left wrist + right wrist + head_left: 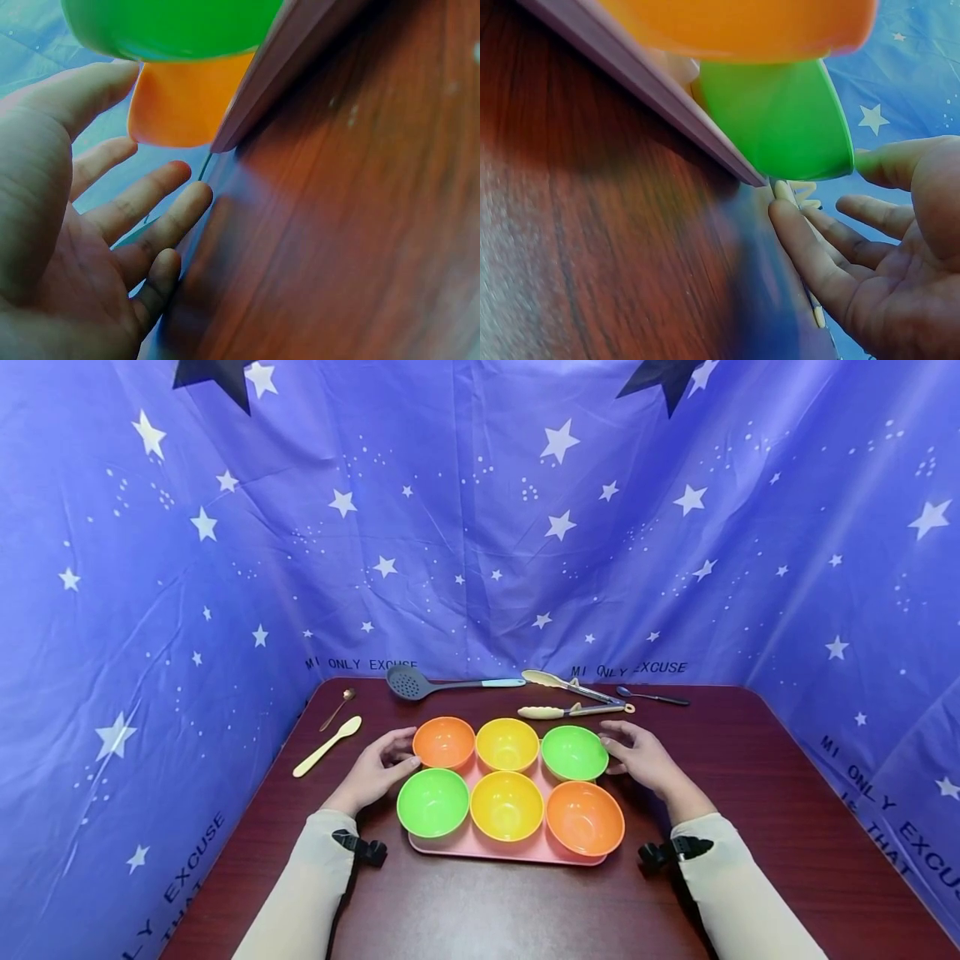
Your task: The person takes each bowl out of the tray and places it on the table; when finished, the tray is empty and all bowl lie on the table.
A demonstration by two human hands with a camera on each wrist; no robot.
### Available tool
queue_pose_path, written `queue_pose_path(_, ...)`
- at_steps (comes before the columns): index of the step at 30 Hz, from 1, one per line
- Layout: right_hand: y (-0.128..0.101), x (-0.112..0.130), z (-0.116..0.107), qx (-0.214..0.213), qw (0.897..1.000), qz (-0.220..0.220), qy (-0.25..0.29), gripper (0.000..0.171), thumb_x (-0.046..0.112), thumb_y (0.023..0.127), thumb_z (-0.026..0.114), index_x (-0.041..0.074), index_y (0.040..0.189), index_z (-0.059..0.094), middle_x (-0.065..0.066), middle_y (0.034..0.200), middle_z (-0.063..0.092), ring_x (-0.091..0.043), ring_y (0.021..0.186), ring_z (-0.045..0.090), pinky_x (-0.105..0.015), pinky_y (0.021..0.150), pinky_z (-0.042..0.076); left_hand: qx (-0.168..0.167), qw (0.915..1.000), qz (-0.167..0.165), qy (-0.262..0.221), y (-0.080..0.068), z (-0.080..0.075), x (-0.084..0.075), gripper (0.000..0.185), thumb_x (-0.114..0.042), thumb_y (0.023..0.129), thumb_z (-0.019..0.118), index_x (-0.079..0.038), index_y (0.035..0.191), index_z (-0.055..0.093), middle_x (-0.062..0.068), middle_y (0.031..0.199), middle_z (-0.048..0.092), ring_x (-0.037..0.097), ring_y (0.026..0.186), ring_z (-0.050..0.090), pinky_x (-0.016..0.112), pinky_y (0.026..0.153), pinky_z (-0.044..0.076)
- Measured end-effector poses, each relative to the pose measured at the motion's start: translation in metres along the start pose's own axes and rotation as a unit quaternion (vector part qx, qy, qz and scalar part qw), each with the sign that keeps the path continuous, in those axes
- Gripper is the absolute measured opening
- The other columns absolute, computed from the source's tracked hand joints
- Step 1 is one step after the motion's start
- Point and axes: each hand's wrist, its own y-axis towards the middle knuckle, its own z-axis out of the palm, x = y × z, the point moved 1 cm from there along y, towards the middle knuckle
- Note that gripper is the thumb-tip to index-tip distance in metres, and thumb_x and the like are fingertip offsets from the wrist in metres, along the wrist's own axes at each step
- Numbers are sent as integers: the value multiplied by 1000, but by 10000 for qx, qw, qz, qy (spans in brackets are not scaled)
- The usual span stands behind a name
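Note:
A pink tray bears two rows of bowls. The back row has an orange bowl, a yellow bowl and a green bowl. In front sit a green bowl, a yellow bowl and an orange bowl. My left hand is beside the back orange bowl, its fingers spread and loosely bent. Beside the back green bowl is my right hand; its thumb is at that bowl's rim in the right wrist view, though contact is unclear. Neither hand grips anything.
Behind the tray lie a grey slotted skimmer, tongs with cream tips and a small dark-handled spoon. A cream spoon and a small gold spoon lie at the left. Starry blue cloth surrounds the table's back and sides.

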Motion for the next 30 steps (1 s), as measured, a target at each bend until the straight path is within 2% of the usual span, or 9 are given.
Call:
queue_pose_path(4, 0, 1, 1, 133, 9997, 36, 182, 49, 11, 111, 51, -8, 155, 40, -37, 150, 45, -32, 110, 68, -45, 77, 62, -17, 10000, 71, -10, 0, 2, 2, 58, -24, 98, 77, -15, 151, 55, 11, 127, 71, 26, 107, 70, 39, 93, 55)
queue_pose_path(12, 0, 4, 3, 277, 9990, 87, 348, 48, 12, 112, 49, -7, 155, 41, -34, 153, 43, -26, 98, 70, -47, 76, 62, -76, 10000, -55, -31, 1, 3, 4, 55, -28, 98, 77, -22, 149, 56, 5, 123, 72, 25, 107, 70, 44, 94, 54)
queue_pose_path(20, -2, 5, 4, 275, 9984, 142, 482, 46, 10, 112, 50, -6, 154, 44, -34, 147, 48, -21, 89, 72, -43, 74, 63, -35, 10000, -47, -76, 1, 4, 5, 57, -29, 98, 78, -21, 150, 55, 6, 123, 72, 25, 107, 69, 44, 94, 53)
queue_pose_path(30, -2, 5, 6, 319, 9973, 87, 650, 43, 8, 111, 50, -7, 151, 47, -34, 137, 54, -21, 83, 72, -47, 73, 62, -52, 10000, -4, -31, 0, 4, 5, 58, -28, 97, 79, -21, 150, 55, 5, 122, 73, 25, 107, 70, 47, 94, 52)
